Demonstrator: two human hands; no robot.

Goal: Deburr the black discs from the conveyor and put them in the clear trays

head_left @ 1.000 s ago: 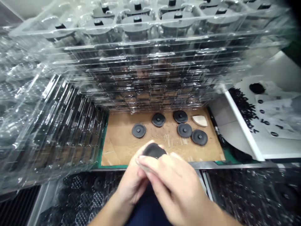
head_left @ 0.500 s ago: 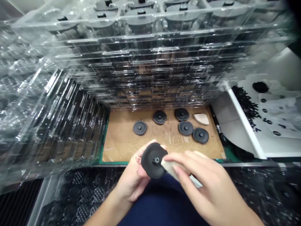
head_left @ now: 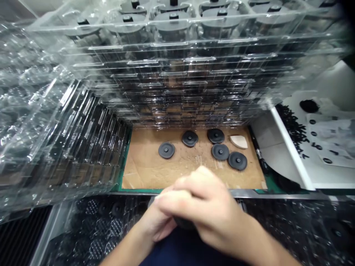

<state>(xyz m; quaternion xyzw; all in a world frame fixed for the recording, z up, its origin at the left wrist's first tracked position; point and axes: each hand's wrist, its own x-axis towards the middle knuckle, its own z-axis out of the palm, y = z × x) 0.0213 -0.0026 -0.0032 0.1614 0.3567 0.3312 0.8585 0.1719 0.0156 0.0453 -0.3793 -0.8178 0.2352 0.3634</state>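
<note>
My left hand (head_left: 152, 221) is low in front of me, its fingers curled around a round black disc with a small central hub. Only a dark edge of the black disc (head_left: 184, 222) shows below my hands. My right hand (head_left: 208, 203) lies over it with fingers folded, covering the disc and the left fingertips. The pale, flat, pointed piece seen in the right fingers earlier is hidden now. Beyond my hands, several similar black discs (head_left: 166, 150) lie hub-up on a brown cardboard sheet (head_left: 146, 166). A white wedge-shaped piece (head_left: 239, 141) sits at its right.
Tall stacks of clear plastic trays (head_left: 177, 70) rise behind the cardboard, with discs in the top one. More stacked trays (head_left: 69, 129) stand at left. At right, a white bin (head_left: 294, 147) holds small black parts. Trays (head_left: 102, 221) also lie below the table edge.
My right hand has moved left and over the disc, hiding it and the pale piece. The disc has gone lower. The discs on the cardboard stay put; the view shifts slightly.
</note>
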